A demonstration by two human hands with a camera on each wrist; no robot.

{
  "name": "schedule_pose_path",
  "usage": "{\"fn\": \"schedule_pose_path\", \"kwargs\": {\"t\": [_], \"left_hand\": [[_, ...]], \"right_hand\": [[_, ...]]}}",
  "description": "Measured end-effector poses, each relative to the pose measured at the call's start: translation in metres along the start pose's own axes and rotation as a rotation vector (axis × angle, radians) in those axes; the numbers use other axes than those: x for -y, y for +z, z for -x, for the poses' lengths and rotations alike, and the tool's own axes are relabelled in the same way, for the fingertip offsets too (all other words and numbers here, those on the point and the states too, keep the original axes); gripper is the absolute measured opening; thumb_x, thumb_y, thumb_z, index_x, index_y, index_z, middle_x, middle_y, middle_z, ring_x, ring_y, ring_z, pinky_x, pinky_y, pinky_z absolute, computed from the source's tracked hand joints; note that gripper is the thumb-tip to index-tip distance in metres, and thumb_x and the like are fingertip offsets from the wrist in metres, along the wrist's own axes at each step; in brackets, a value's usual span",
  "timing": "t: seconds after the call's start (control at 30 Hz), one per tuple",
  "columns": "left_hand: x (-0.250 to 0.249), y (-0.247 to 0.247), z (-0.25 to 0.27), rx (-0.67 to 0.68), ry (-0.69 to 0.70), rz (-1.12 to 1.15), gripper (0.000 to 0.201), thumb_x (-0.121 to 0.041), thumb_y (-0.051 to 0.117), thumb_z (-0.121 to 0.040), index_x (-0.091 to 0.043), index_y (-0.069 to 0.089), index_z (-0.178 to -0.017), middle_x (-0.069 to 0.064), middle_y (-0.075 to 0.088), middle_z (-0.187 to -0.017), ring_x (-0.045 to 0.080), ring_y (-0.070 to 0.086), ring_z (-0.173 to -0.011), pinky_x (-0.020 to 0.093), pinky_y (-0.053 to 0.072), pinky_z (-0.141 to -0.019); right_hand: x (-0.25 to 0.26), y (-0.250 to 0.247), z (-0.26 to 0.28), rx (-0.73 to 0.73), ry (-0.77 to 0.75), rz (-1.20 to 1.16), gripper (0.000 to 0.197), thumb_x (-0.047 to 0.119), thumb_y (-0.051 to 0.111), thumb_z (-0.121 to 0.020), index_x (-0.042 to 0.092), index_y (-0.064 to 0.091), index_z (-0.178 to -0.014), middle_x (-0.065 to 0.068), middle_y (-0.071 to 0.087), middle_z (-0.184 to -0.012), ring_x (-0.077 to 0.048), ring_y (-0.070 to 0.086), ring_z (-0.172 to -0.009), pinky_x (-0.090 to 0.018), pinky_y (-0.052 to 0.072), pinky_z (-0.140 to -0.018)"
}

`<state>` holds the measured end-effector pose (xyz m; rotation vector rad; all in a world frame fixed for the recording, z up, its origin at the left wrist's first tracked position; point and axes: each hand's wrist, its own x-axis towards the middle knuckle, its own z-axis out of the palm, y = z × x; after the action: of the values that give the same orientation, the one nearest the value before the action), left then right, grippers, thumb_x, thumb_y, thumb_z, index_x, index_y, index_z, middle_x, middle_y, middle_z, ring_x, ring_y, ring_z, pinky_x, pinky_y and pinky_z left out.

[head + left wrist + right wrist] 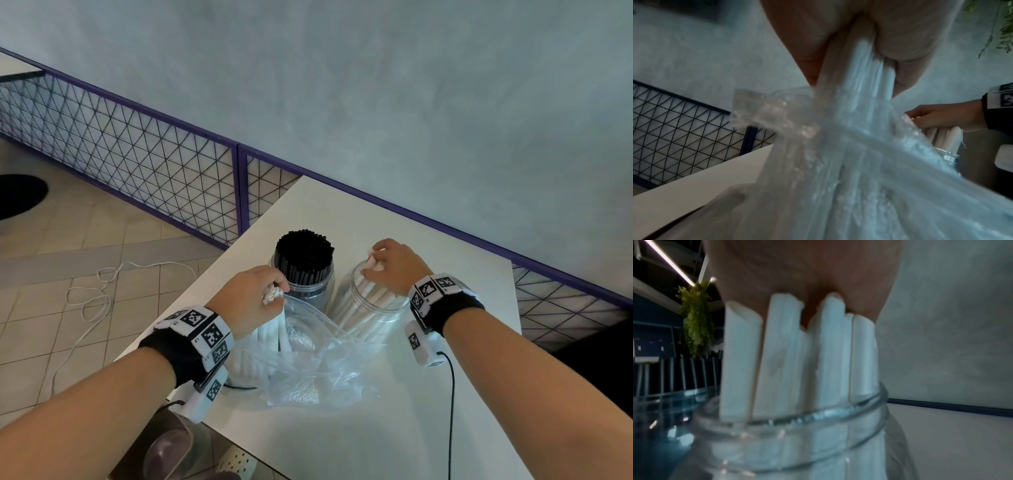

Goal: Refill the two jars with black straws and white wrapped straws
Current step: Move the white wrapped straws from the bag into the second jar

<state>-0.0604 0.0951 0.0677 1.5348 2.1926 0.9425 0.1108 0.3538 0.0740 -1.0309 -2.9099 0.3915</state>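
Note:
Two clear jars stand on the white table (pixel 342 428). The left jar (pixel 305 274) is packed with black straws (pixel 305 251). The right jar (pixel 368 308) (pixel 797 426) holds white wrapped straws (pixel 363 298) (pixel 789 353). My right hand (pixel 390 262) sits over that jar's mouth, fingers curled on the straws' top ends. My left hand (pixel 255 291) grips a bunch of white wrapped straws (pixel 274 296) (pixel 859 73) by their tops, standing in a clear plastic bag (pixel 308 363) (pixel 838 162) in front of the jars.
A purple-framed wire mesh fence (pixel 137 161) runs behind the table along a grey wall. A white cable (pixel 89 301) lies on the tiled floor at left. A black cable (pixel 451 411) trails from my right wrist over the table. A chair (pixel 178 445) sits below.

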Motion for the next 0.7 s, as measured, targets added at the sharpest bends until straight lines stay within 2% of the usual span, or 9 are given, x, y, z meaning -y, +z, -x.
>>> {"fn": "schedule_pose_path", "kwargs": {"t": [0.07,0.17,0.23,0.37,0.47,0.53,0.6,0.67,0.7], "left_hand": [[0.001,0.0,0.0,0.004,0.003,-0.001,0.014,-0.016,0.064,-0.083,-0.023,0.061,-0.094,-0.006,0.062,-0.101,0.009,0.056,-0.086,0.015,0.042,-0.073],[0.002,0.0,0.001,0.005,0.004,0.0,0.014,-0.017,0.064,-0.082,-0.024,0.06,-0.094,-0.005,0.062,-0.101,0.012,0.058,-0.088,0.023,0.047,-0.076],[0.002,0.0,0.001,0.005,0.0,0.0,0.014,-0.016,0.064,-0.082,-0.024,0.06,-0.094,-0.005,0.063,-0.1,0.012,0.058,-0.088,0.024,0.047,-0.076],[0.003,0.0,0.001,0.005,0.004,0.001,0.015,-0.017,0.064,-0.083,-0.026,0.059,-0.093,-0.004,0.063,-0.099,0.011,0.058,-0.087,0.023,0.047,-0.076],[0.001,0.0,0.001,0.007,0.006,0.007,0.016,-0.017,0.064,-0.082,-0.028,0.058,-0.092,-0.005,0.062,-0.1,0.012,0.058,-0.087,0.028,0.049,-0.078],[0.001,0.0,0.001,0.001,0.003,0.005,0.015,-0.016,0.064,-0.082,-0.027,0.059,-0.092,-0.005,0.062,-0.1,0.011,0.057,-0.086,0.027,0.048,-0.076],[0.001,0.0,0.001,-0.004,0.005,0.01,0.015,-0.017,0.064,-0.082,-0.028,0.059,-0.091,-0.006,0.063,-0.1,0.01,0.058,-0.086,0.028,0.049,-0.076],[0.002,-0.001,0.002,-0.005,0.005,0.015,0.016,-0.017,0.065,-0.081,-0.03,0.058,-0.089,-0.007,0.062,-0.099,0.01,0.058,-0.087,0.03,0.049,-0.078],[0.002,-0.001,0.003,-0.008,0.003,0.017,0.016,-0.017,0.065,-0.081,-0.03,0.058,-0.089,-0.007,0.062,-0.098,0.01,0.058,-0.087,0.03,0.049,-0.078]], "right_hand": [[-0.001,0.001,-0.001,-0.012,-0.022,-0.038,0.029,0.043,0.062,-0.084,0.017,0.069,-0.095,0.007,0.053,-0.114,-0.012,0.052,-0.094,-0.029,0.042,-0.083],[-0.002,0.001,0.0,-0.117,-0.043,-0.107,0.016,0.032,0.065,-0.085,0.016,0.068,-0.082,0.005,0.055,-0.094,-0.015,0.056,-0.085,-0.021,0.038,-0.072],[-0.005,0.002,0.001,-0.177,-0.038,-0.173,0.015,0.028,0.067,-0.084,0.014,0.071,-0.086,0.008,0.056,-0.097,-0.013,0.059,-0.085,-0.015,0.037,-0.068],[-0.007,0.003,0.001,-0.019,-0.051,-0.187,0.026,0.031,0.065,-0.085,0.017,0.068,-0.106,0.018,0.051,-0.12,0.004,0.055,-0.073,-0.022,0.038,-0.077],[-0.003,0.0,-0.003,0.04,-0.07,-0.082,0.025,0.028,0.062,-0.087,0.012,0.071,-0.104,0.003,0.054,-0.129,-0.013,0.057,-0.097,-0.027,0.04,-0.089],[0.0,-0.001,-0.001,-0.037,-0.069,-0.123,0.023,0.025,0.065,-0.086,0.01,0.072,-0.103,-0.001,0.056,-0.124,-0.014,0.054,-0.093,-0.027,0.04,-0.089],[0.001,0.0,0.004,-0.228,-0.034,-0.26,0.02,0.02,0.07,-0.083,0.011,0.072,-0.101,-0.002,0.057,-0.116,-0.01,0.052,-0.09,-0.024,0.042,-0.085],[0.0,-0.002,0.007,-0.419,0.066,-0.381,0.016,0.022,0.071,-0.083,0.014,0.069,-0.097,-0.001,0.053,-0.113,-0.007,0.053,-0.084,-0.014,0.04,-0.076],[0.0,-0.004,0.008,-0.443,0.131,-0.399,0.017,0.027,0.069,-0.084,0.015,0.067,-0.096,-0.001,0.052,-0.114,-0.005,0.054,-0.083,-0.013,0.041,-0.075]]}}
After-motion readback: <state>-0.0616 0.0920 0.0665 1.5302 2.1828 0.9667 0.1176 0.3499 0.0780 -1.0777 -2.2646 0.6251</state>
